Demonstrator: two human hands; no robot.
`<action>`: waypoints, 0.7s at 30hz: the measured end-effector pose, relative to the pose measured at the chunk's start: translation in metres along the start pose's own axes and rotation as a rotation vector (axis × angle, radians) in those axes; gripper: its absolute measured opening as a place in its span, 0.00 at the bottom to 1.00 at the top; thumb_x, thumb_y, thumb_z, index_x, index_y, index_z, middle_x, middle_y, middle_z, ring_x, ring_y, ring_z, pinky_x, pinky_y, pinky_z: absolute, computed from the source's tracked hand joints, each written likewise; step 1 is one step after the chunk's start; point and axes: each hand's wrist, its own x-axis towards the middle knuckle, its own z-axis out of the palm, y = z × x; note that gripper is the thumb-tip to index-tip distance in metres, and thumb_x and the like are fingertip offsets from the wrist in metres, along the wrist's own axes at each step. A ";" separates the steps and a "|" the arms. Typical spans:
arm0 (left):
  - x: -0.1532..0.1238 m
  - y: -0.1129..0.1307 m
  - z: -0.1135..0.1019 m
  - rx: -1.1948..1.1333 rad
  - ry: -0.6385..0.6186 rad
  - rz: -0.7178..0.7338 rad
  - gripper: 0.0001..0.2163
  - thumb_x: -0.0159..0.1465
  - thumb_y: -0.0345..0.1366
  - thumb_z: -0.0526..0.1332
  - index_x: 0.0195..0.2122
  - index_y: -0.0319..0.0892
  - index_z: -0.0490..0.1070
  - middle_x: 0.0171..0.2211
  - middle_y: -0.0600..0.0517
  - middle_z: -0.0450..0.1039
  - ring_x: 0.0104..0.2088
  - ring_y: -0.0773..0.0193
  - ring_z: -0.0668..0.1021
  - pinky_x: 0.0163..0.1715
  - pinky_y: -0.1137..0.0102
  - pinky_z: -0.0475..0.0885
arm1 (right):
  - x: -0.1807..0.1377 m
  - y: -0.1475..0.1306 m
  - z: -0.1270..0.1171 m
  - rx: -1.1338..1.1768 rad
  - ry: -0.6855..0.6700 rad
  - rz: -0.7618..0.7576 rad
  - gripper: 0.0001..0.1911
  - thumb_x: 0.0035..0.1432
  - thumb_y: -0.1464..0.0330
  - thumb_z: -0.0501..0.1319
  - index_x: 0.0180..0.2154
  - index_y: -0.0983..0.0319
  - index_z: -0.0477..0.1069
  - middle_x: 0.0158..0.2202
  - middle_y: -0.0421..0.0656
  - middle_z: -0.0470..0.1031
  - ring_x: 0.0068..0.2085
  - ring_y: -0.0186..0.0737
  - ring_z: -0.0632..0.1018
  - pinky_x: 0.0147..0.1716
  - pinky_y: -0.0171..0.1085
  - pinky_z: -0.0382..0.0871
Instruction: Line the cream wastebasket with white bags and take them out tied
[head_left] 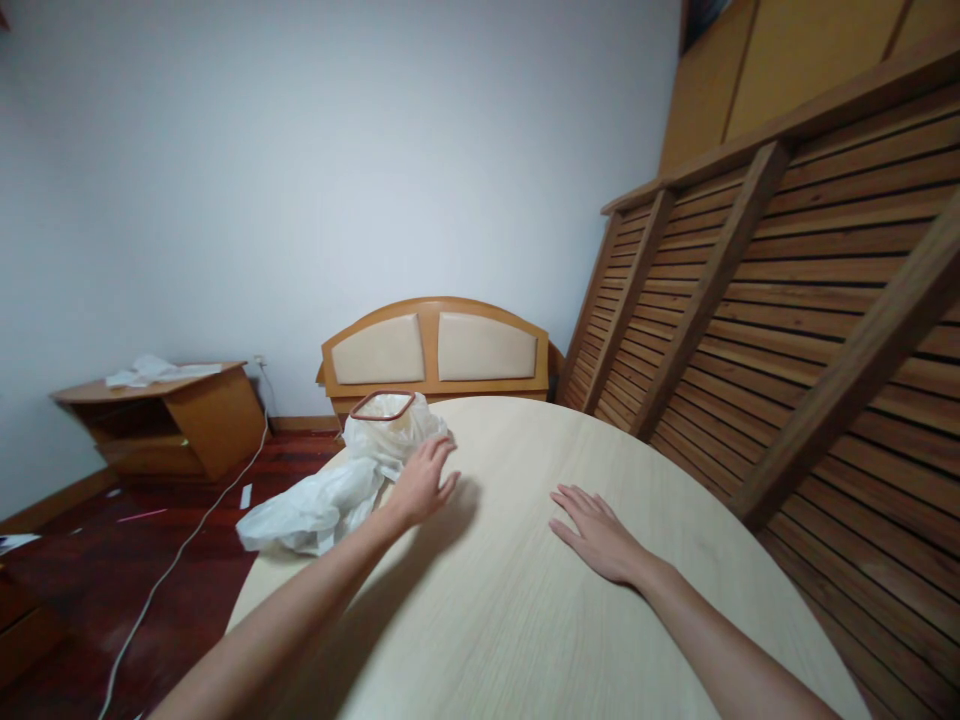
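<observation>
My left hand (426, 484) hovers over the round pale wooden table (510, 600), its fingers apart and nothing in them. Just beyond it stands a small bin with a brown squarish rim (411, 400), lined with a white plastic bag (367, 436); whether my fingertips touch the bag I cannot tell. Another crumpled white plastic bag (315, 508) lies to the left of my forearm, at the table's edge. On the right, my right hand (596, 535) rests flat or nearly flat on the tabletop, fingers stretched out, holding nothing.
Behind the table is a headboard (431, 345) with two cream panels. A slatted wooden bed frame (750, 300) leans along the right side. At the left stands a low wooden cabinet (214, 425) with white plastic (150, 370) on top. A white cable (176, 560) runs over the dark red floor.
</observation>
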 end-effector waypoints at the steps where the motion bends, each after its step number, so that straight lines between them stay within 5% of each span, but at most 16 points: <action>1: -0.009 0.018 0.014 -0.028 -0.049 0.027 0.22 0.69 0.43 0.54 0.62 0.40 0.64 0.66 0.41 0.62 0.66 0.52 0.65 0.66 0.57 0.62 | 0.002 -0.004 0.000 -0.025 -0.029 0.020 0.39 0.67 0.44 0.45 0.70 0.60 0.56 0.74 0.48 0.50 0.73 0.53 0.49 0.71 0.57 0.38; 4: -0.029 0.058 0.049 -0.090 -0.185 0.063 0.25 0.68 0.48 0.55 0.63 0.42 0.65 0.67 0.40 0.63 0.67 0.46 0.65 0.65 0.51 0.63 | 0.010 -0.019 0.001 -0.064 -0.099 0.087 0.41 0.66 0.44 0.46 0.72 0.59 0.50 0.75 0.49 0.43 0.74 0.58 0.44 0.69 0.64 0.35; 7: -0.032 0.071 0.066 -0.132 -0.257 0.056 0.27 0.70 0.49 0.51 0.66 0.43 0.61 0.69 0.41 0.58 0.70 0.42 0.60 0.66 0.46 0.59 | 0.017 -0.031 0.003 -0.067 -0.074 0.086 0.42 0.66 0.45 0.47 0.72 0.62 0.50 0.75 0.51 0.42 0.74 0.58 0.43 0.69 0.63 0.34; 12: -0.028 0.063 0.063 -0.188 -0.285 0.077 0.26 0.70 0.48 0.52 0.66 0.44 0.62 0.70 0.42 0.57 0.70 0.45 0.59 0.68 0.47 0.56 | 0.014 -0.031 0.007 -0.048 -0.024 -0.008 0.37 0.68 0.48 0.47 0.70 0.60 0.55 0.74 0.45 0.48 0.74 0.47 0.48 0.71 0.50 0.38; 21: -0.027 0.058 0.063 -0.232 -0.225 0.158 0.22 0.68 0.42 0.56 0.61 0.41 0.68 0.66 0.40 0.64 0.68 0.47 0.65 0.66 0.52 0.61 | 0.013 -0.020 0.010 0.011 0.000 -0.079 0.37 0.67 0.47 0.49 0.68 0.60 0.59 0.73 0.47 0.53 0.73 0.50 0.52 0.71 0.52 0.41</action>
